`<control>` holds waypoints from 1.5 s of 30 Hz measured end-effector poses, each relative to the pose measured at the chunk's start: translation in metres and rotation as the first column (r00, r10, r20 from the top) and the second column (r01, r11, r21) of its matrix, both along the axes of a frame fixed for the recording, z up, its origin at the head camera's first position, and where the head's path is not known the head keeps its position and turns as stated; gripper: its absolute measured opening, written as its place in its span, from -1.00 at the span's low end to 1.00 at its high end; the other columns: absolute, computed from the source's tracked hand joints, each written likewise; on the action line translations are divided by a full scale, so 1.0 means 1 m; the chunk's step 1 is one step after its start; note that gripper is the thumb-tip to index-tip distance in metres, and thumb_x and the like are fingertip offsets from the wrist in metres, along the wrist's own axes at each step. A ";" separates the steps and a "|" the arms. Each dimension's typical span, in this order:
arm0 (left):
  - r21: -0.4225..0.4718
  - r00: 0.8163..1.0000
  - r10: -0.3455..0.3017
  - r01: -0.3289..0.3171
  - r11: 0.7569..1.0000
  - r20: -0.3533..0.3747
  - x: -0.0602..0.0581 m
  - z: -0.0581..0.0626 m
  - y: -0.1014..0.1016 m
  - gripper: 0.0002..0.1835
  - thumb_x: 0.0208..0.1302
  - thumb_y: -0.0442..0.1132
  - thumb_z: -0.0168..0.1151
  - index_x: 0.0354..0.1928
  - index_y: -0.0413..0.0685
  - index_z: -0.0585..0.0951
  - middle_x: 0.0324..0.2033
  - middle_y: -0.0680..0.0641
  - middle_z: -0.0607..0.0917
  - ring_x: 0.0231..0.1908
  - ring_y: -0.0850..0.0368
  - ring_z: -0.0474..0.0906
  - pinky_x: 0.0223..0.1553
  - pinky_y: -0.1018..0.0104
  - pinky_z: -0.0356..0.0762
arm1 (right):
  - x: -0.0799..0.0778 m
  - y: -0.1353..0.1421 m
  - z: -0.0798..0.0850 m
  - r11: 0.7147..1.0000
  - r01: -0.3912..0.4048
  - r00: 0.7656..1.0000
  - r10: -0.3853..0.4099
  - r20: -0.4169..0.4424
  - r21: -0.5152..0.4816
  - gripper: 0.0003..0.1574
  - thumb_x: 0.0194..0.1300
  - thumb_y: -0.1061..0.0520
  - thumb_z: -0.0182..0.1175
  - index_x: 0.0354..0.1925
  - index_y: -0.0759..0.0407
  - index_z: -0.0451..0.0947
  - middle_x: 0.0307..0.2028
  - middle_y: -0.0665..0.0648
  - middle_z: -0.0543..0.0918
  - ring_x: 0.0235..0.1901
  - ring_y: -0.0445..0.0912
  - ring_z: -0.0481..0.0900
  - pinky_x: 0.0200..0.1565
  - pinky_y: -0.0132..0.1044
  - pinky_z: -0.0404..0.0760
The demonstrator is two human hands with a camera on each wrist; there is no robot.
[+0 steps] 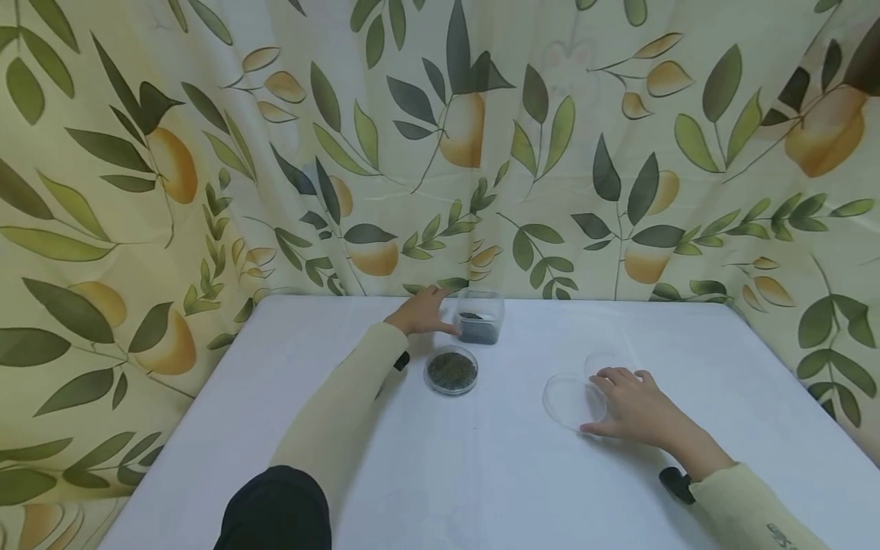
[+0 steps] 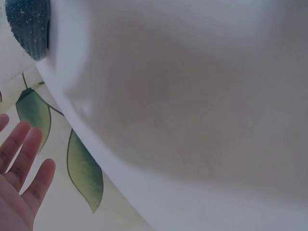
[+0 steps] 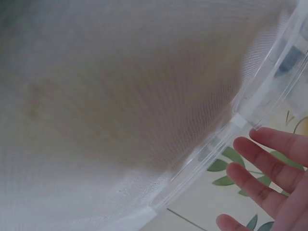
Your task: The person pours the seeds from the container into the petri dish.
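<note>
My left hand [image 1: 421, 313] is beside a clear square tub [image 1: 481, 304] partly filled with dark grains. Its thumb points at the tub's near left corner, and the fingers are spread in the left wrist view. Just in front stands a round clear petri dish [image 1: 451, 371] filled with dark greenish-brown material. On the right, my right hand [image 1: 635, 409] reaches over the side of a clear round dish [image 1: 569, 402], thumb close to its near rim. The right wrist view shows the fingers [image 3: 257, 187] loosely spread, with fingertips near a clear rim [image 3: 197, 166].
A second clear round piece [image 1: 603, 362] lies behind the right hand, partly hidden by it. The white table [image 1: 309, 336] ends at a back edge close behind the tub. Behind it hangs a curtain [image 1: 426, 214] printed with leaves and fruit.
</note>
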State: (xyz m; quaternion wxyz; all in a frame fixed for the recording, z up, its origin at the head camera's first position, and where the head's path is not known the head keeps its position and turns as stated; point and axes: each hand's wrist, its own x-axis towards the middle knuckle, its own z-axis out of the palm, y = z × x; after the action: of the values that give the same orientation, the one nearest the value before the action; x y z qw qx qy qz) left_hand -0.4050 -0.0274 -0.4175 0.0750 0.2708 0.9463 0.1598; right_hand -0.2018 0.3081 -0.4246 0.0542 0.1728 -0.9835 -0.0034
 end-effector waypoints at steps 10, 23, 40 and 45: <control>0.012 0.998 0.007 -0.008 1.000 0.060 -0.001 0.006 0.011 0.09 -0.07 0.24 0.38 0.45 0.02 0.07 0.41 -0.16 0.16 0.40 -0.07 0.11 0.37 0.06 0.16 | -0.001 -0.002 0.000 1.000 -0.007 1.000 0.007 -0.009 0.010 -0.01 -0.19 -0.41 0.35 0.00 0.29 0.53 -0.05 0.30 0.58 0.03 0.22 0.49 0.00 0.31 0.35; 0.156 0.983 -0.010 -0.019 0.988 0.181 -0.009 -0.002 0.019 0.05 -0.08 0.01 0.48 0.39 -0.22 0.13 0.25 -0.22 0.38 0.27 -0.09 0.30 0.30 0.10 0.27 | -0.002 -0.002 -0.001 1.000 -0.001 1.000 0.001 0.004 0.021 0.00 -0.19 -0.41 0.36 0.01 0.29 0.52 -0.04 0.30 0.58 0.04 0.22 0.49 0.02 0.31 0.35; 0.470 0.897 -0.111 -0.116 0.875 0.429 -0.014 -0.012 0.018 -0.01 -0.07 -0.42 0.42 0.42 -0.17 0.09 0.36 -0.16 0.30 0.40 -0.05 0.13 0.42 0.13 0.04 | 0.001 0.000 -0.002 1.000 0.001 1.000 -0.001 -0.007 0.025 -0.02 -0.19 -0.38 0.37 0.00 0.30 0.52 -0.04 0.30 0.58 0.03 0.21 0.49 0.01 0.31 0.36; 0.465 0.890 -0.116 -0.116 0.878 0.441 -0.015 -0.012 0.020 -0.02 -0.07 -0.44 0.42 0.41 -0.17 0.10 0.36 -0.13 0.30 0.41 -0.03 0.12 0.43 0.14 0.01 | 0.001 0.000 -0.002 1.000 0.002 1.000 -0.001 -0.010 0.025 -0.02 -0.19 -0.39 0.37 0.00 0.30 0.52 -0.04 0.30 0.58 0.03 0.20 0.50 0.01 0.30 0.36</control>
State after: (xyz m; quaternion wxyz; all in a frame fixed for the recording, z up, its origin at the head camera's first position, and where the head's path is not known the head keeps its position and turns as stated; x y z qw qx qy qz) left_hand -0.4198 -0.0073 -0.4295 0.2255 0.2356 0.8326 0.4477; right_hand -0.2010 0.3086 -0.4266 0.0569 0.1727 -0.9832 -0.0167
